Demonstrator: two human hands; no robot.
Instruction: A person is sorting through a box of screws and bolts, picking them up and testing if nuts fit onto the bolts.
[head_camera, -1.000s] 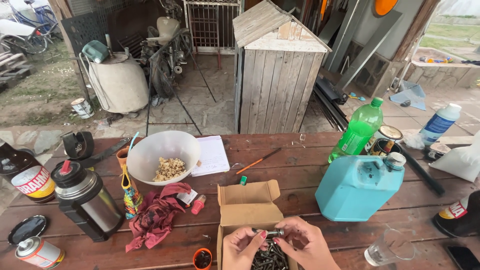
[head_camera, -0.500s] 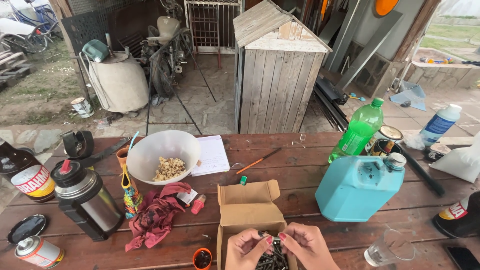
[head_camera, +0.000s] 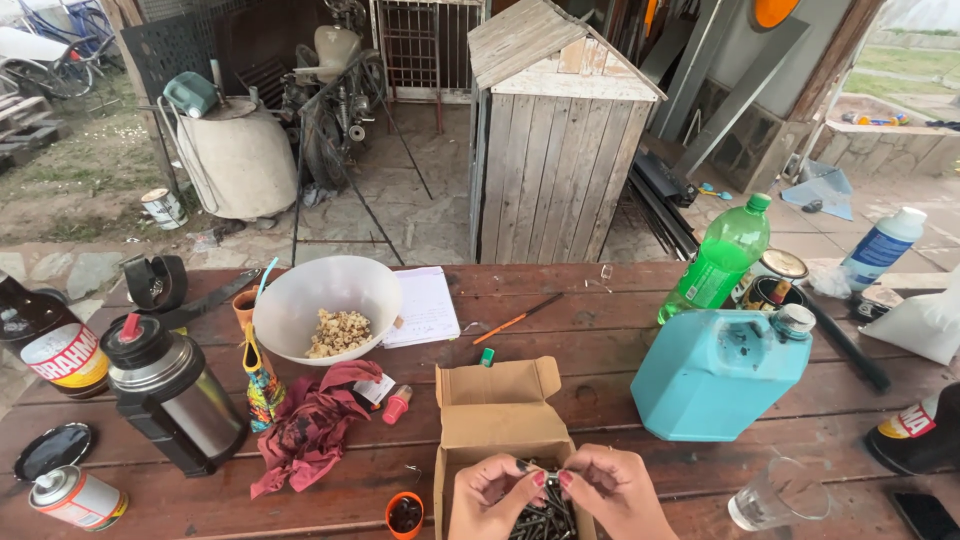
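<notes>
Cardboard box (head_camera: 497, 420) of dark screws (head_camera: 545, 520) is noted at the surface's near edge. One screw (head_camera: 550, 481) is pinched between left hand (head_camera: 492, 497) and right hand (head_camera: 612, 492) over it. Spillage is judged possible if the grip slips.

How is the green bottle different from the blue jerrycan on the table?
The green bottle is tall, slim and see-through; the blue jerrycan is squat, boxy and opaque. The bottle has a green cap, the jerrycan a grey one. The bottle stands farther from the hands. Both stand upright and capped.
</notes>
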